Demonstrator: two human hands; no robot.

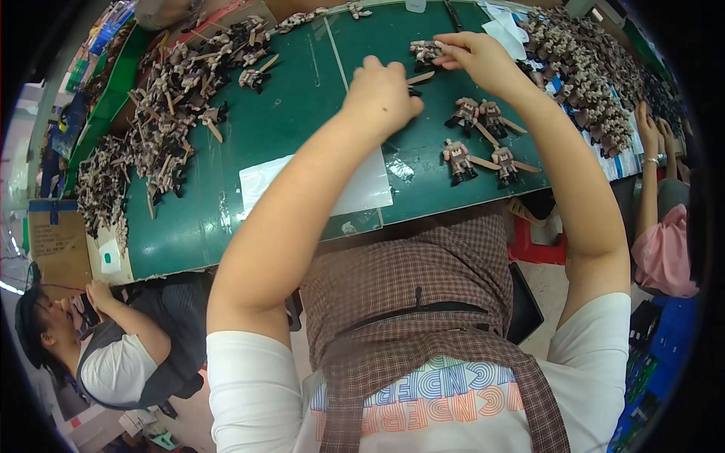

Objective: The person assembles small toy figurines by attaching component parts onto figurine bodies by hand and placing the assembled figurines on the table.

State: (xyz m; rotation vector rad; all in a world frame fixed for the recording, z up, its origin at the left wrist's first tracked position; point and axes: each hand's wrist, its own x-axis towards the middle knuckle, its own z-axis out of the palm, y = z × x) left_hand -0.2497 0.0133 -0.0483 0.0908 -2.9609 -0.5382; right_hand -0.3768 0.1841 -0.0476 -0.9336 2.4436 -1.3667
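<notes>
On the green table (294,113), my right hand (476,60) pinches a small toy figure (424,51) in beige, brown and black between thumb and fingers. My left hand (381,94) is curled, its back toward me. From beside it stick out a tan sword-like piece (421,77) and a bit of black, apparently parts of a figure mostly hidden under the fingers. Nearer to me than my right hand are several standing or lying figures with tan swords, among them a figure (458,161) at the front and another (506,164) to its right.
A big heap of figures (166,106) covers the table's left side. At the right lies a pile of small brown and beige parts (581,83). A white sheet (362,185) lies under my left forearm. One person (121,355) sits at left; another person's arm (648,174) shows at right.
</notes>
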